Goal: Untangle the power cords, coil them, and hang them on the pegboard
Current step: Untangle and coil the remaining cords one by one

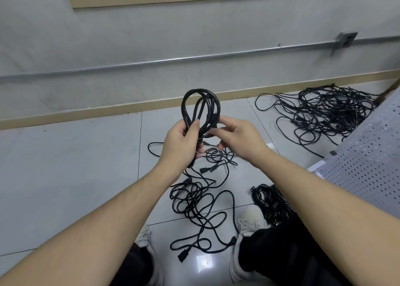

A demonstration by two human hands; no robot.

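A black power cord coil (pixel 202 106) stands up in loops above my hands, in the middle of the view. My left hand (pixel 184 142) is shut around the coil's lower part. My right hand (pixel 236 138) pinches the same coil at its waist with thumb and fingers; whether it also holds a thin tie I cannot tell. Below my hands a loose tangle of black cords (pixel 199 197) with plugs lies on the tiled floor. A bigger tangled heap of cords (pixel 324 112) lies at the right by the wall. A white pegboard (pixel 368 162) lies at the right edge.
A bundled black cord (pixel 270 201) lies by my right shoe (pixel 249 225); my left shoe (pixel 144 238) is at the bottom centre. A grey wall with a metal conduit (pixel 194 58) and a beige skirting board closes the far side.
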